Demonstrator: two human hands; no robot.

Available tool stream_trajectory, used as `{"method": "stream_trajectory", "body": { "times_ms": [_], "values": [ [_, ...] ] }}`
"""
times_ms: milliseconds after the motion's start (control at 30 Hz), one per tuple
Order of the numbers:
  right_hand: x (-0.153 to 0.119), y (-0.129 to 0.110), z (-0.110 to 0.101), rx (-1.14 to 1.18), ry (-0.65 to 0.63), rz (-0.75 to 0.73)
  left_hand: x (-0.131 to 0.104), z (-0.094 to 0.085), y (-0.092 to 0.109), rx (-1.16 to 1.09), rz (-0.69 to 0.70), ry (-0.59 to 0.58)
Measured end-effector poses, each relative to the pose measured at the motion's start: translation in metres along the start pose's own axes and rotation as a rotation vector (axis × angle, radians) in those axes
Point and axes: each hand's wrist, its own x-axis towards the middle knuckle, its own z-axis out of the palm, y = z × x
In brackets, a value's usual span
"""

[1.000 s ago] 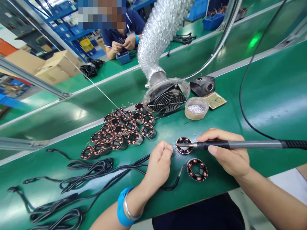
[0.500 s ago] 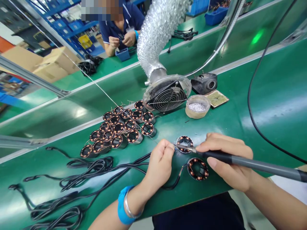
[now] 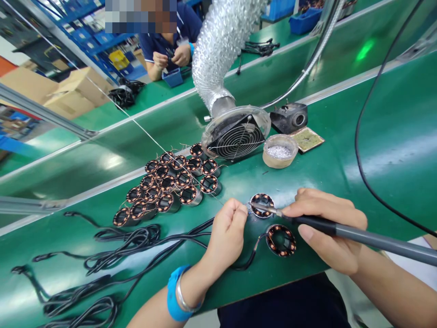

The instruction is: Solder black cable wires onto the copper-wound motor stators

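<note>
In a pinch, my left hand [image 3: 228, 232] holds a thin wire [image 3: 218, 199] that stretches up to the left. My right hand [image 3: 329, 225] grips a dark soldering iron [image 3: 317, 224] like a pen. The iron's metal tip is at the left edge of a copper-wound ring [image 3: 262, 198], close to my left fingertips; whether it touches the wire is too small to tell. A second copper-wound ring [image 3: 281, 240], joined to a black cable [image 3: 251, 262], lies on the green bench between my hands.
Several wound cores [image 3: 167, 183] stand at the left behind my hand. Coiled black cables [image 3: 126, 232] lie front left. Behind are a fume fan [image 3: 239, 139], a round tub [image 3: 280, 150] and an iron stand [image 3: 290, 118]. A person [image 3: 170, 45] works across the bench.
My right hand and the soldering iron have shifted slightly right. My left hand stays nearly still in its pinch. The whole view has moved a little.
</note>
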Motion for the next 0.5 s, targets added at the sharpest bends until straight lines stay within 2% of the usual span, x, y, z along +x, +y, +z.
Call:
{"method": "stream_trajectory", "body": {
  "times_ms": [133,367,500],
  "values": [
    [0.001,0.000,-0.001,-0.001,-0.003,0.000,0.000,0.000,-0.001,0.044,0.076,0.015],
    [0.006,0.003,0.005,-0.022,0.116,-0.077,0.000,0.000,-0.001,0.044,0.074,0.022],
    [-0.001,0.012,0.012,-0.031,0.144,-0.034,0.000,-0.002,0.001,0.055,0.085,-0.014]
  ]
}}
